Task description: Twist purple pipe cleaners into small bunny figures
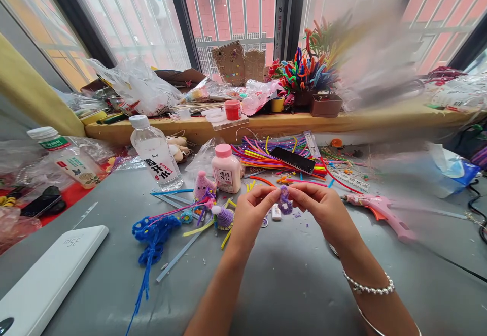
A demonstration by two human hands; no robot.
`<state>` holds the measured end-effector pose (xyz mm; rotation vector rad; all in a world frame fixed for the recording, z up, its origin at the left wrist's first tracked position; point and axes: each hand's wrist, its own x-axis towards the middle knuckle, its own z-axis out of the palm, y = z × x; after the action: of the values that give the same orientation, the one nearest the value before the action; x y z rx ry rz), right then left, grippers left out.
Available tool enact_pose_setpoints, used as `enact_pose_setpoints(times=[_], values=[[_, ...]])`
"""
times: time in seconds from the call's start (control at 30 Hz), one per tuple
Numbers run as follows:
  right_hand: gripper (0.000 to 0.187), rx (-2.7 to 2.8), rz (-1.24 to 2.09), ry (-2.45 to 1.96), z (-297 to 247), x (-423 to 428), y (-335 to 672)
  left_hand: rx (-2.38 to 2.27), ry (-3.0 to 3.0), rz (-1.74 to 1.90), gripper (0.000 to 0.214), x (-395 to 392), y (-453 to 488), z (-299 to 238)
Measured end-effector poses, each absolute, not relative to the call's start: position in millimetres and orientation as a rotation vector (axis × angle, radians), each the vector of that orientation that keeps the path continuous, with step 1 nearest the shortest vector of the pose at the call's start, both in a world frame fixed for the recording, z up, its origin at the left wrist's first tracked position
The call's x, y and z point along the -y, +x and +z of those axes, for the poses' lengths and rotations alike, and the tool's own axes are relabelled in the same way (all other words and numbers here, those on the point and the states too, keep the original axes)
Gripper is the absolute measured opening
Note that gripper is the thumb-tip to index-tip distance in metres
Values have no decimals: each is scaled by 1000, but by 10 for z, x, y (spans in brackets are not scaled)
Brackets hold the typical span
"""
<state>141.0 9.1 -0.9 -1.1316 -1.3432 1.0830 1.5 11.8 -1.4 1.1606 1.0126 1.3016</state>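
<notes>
Over the middle of the grey table I hold a small purple fuzzy piece [285, 201], looped like a bent pipe cleaner, between both hands. My left hand [254, 210] pinches its left side between thumb and fingertips. On its right side, my right hand [317, 204] pinches it the same way; a beaded bracelet [371, 285] is on that wrist. Just below the piece lies a small white block [276, 212] beside purple fluff. Left of my hands are a purple fuzzy figure [223, 217], a pink one [204, 186] and a blue fuzzy piece [154, 239] with a trailing tail.
Behind my hands lie many coloured pipe cleaners [254, 156] with a black phone [292, 160] on them. A pink glue gun [384, 209] rests at right. At left stand a pink-capped bottle [225, 169], a water bottle [155, 156] and a white power bank [53, 280].
</notes>
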Motion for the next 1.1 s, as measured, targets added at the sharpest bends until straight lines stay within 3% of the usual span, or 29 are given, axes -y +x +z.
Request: enact_pose_setpoints(times=[1.1], values=[[20,1370,1076,-1172,1,-63,1391,-1028,1311,1320,17,-132,3,-124]])
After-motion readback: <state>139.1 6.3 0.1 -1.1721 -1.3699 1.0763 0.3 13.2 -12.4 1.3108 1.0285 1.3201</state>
